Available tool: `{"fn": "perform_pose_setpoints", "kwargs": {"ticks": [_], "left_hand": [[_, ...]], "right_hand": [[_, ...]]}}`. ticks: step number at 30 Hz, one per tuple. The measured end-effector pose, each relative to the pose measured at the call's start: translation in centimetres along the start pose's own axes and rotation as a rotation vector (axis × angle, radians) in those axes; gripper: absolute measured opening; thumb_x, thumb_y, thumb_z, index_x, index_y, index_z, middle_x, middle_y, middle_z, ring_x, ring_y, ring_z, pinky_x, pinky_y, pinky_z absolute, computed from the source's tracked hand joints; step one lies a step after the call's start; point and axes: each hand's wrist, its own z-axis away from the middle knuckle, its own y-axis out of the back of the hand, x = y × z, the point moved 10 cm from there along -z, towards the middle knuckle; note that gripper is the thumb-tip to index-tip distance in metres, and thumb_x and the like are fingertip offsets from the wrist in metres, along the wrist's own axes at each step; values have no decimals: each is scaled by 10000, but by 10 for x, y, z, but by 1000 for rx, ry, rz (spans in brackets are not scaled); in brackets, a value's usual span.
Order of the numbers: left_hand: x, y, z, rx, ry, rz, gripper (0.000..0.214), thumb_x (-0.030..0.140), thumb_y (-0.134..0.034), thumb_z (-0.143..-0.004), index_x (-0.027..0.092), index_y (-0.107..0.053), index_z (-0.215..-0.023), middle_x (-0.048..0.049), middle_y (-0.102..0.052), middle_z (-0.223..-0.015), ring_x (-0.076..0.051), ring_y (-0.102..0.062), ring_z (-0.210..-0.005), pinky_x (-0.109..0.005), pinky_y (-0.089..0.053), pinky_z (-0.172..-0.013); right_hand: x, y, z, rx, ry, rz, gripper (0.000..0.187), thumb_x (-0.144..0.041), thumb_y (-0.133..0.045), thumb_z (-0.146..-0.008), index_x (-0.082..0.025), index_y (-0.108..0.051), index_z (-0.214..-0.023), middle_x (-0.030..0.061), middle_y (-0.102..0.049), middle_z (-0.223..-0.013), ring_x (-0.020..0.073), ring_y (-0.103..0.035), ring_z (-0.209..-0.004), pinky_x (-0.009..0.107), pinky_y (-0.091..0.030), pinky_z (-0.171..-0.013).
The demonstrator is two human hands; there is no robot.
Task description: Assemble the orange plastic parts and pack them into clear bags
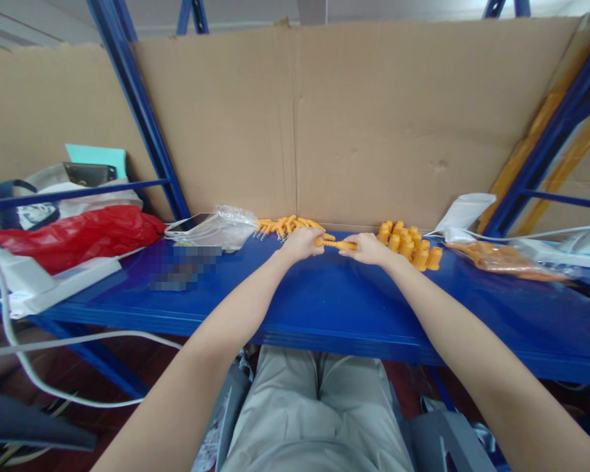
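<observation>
Above the blue tabletop, my left hand (302, 243) and my right hand (367, 249) face each other with fingers closed. Between them stretches a thin orange plastic piece (333, 243), its left end pinched by my left hand and its right end by my right. Its exact kind is too small to make out. Behind my left hand lies a pile of orange pieces (281, 226) with small metal clips or rings. Just right of my right hand stands a group of several upright orange plastic pieces (407, 243), shaped like small cylinders.
The blue table (344, 308) backs onto a cardboard panel (364, 124) between blue metal posts. At left are a clear plastic bag (233, 229), a red bag (88, 235) and a white power strip (69, 285). A bag of orange pieces (511, 259) lies at right.
</observation>
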Motion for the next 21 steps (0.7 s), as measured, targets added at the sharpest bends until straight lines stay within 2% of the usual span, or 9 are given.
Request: {"fn": "perform_pose_setpoints", "kwargs": {"ticks": [4, 11, 14, 18, 21], "left_hand": [[1, -3, -1, 11, -29, -10, 187, 178, -613, -729, 160, -676, -903, -69, -726, -904, -217, -672, -872, -299, -499, -770], [6, -4, 0, 7, -69, -38, 223, 167, -601, -754, 161, -659, -968, -85, -717, -1002, -224, -666, -961, -316, -498, -836], [4, -5, 0, 4, -60, -22, 233, 176, -599, -758, 163, -661, -982, -87, -711, -1020, -226, -660, -978, -319, -494, -848], [0, -5, 0, 15, -35, 20, 263, 189, -619, -750, 184, -675, -1007, -69, -717, -1022, -220, -660, -974, -323, -497, -862], [-7, -4, 0, 12, 27, 66, 319, 196, -631, -754, 177, -684, -1068, -68, -727, -1007, -221, -666, -950, -319, -504, -858]], "right_hand": [[6, -3, -1, 1, -29, -70, 234, -367, -609, -822, -191, -722, -927, 51, -721, -835, 218, -641, -780, 282, -382, -657], [11, -19, -4, -102, 1, -433, 241, -376, -589, -771, -158, -668, -707, 0, -631, -630, 127, -525, -559, 248, -376, -549], [14, -20, -4, -90, -20, -480, 240, -376, -598, -757, -158, -663, -682, -5, -628, -606, 118, -513, -530, 245, -376, -532], [15, -18, -4, -51, -26, -444, 251, -374, -602, -780, -147, -710, -761, 17, -684, -668, 154, -596, -595, 254, -433, -563], [14, -10, -4, 51, 6, -375, 263, -324, -608, -803, -156, -734, -962, 48, -747, -889, 207, -680, -801, 293, -508, -721]]}}
